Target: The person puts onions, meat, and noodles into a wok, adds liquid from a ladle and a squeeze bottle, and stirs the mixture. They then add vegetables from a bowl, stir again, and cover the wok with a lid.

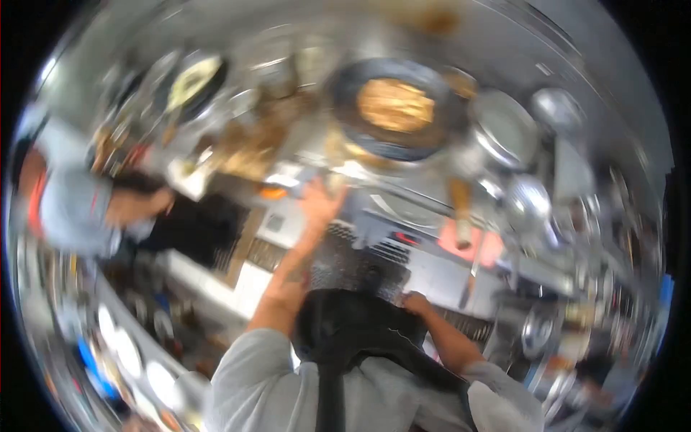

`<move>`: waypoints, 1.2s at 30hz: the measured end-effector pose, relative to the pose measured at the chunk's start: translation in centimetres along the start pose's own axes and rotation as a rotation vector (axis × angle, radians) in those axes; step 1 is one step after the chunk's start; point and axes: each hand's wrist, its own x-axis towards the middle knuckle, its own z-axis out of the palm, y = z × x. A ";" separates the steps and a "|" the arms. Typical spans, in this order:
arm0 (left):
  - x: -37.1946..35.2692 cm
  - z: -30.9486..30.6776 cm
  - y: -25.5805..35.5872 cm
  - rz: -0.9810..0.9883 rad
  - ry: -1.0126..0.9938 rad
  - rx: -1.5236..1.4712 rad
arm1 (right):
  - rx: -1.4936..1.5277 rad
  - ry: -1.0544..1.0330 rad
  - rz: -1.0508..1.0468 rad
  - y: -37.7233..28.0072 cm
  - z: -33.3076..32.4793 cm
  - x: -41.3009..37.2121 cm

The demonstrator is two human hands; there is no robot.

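Observation:
My left hand reaches forward to the front edge of the cooking range, fingers apart though blurred. Close to its fingertips are shiny metal pieces and a small orange item. Ahead and to the right of it, a large dark wok sits on the range with golden-brown food inside. My right hand is low beside my black apron, its fingers curled in; what they hold, if anything, is hidden. A grey cloth hangs at the range front between my hands.
On the left, another person leans toward the range, near a dark pan with yellowish food. A metal pot, ladles and a wooden-handled tool over a pink cloth lie right. White plates line the lower left.

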 end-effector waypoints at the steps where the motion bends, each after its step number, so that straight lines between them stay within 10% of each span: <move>1: -1.6 -2.5 0.2 0.005 0.051 -0.048 | 0.251 0.174 -0.015 -1.3 -1.0 -0.4; 2: -4.4 -5.7 0.1 -0.145 0.003 -0.153 | 0.499 0.295 -0.056 -2.8 -1.8 -1.4; 3: -7.3 -7.0 -2.1 -0.192 -0.017 -0.123 | -0.280 0.384 -0.589 2.2 0.7 3.1; 5: -13.6 -11.3 -8.0 -0.353 0.146 -0.079 | 0.855 -0.045 0.399 -3.0 -2.3 4.5; 6: -16.2 -15.9 -9.9 -0.497 0.105 -0.142 | 0.436 0.121 -0.395 5.3 2.4 10.5; 7: -19.4 -18.4 -14.6 -0.626 0.222 -0.164 | 0.831 -0.186 0.219 -1.1 -2.4 10.0; 11: -33.6 -32.9 -28.4 -0.960 0.788 -0.279 | 0.399 -0.070 0.135 -11.3 -4.4 13.7; 13: -42.8 -39.4 -34.8 -1.163 0.914 -0.556 | -0.047 -0.120 -0.360 -11.0 -3.1 20.6; 14: -46.7 -41.7 -35.8 -1.156 1.398 -1.229 | -0.235 -0.066 -0.602 -10.9 -2.3 23.8; 15: -50.1 -43.7 -36.0 -1.061 1.660 -1.473 | 0.048 -0.140 -0.322 -19.3 -2.5 19.1; 16: -52.5 -46.2 -34.9 -1.023 1.817 -1.472 | 0.346 -0.130 -0.041 -31.6 -3.3 11.3; 19: -60.0 -48.1 -35.3 -0.840 2.122 -1.271 | 0.193 -0.144 -0.216 -40.4 0.5 10.5; 24: -61.1 -50.0 -31.1 -1.117 1.945 -0.801 | 0.070 -0.271 -0.437 -52.6 4.5 4.4; 28: -54.7 -46.3 -22.5 -1.148 1.242 -0.809 | 0.293 -0.304 -0.616 -59.7 0.9 -2.8; 36: -28.5 -36.9 -8.6 -0.724 -0.019 -1.412 | 1.342 -0.034 -0.271 -44.1 -15.2 -4.0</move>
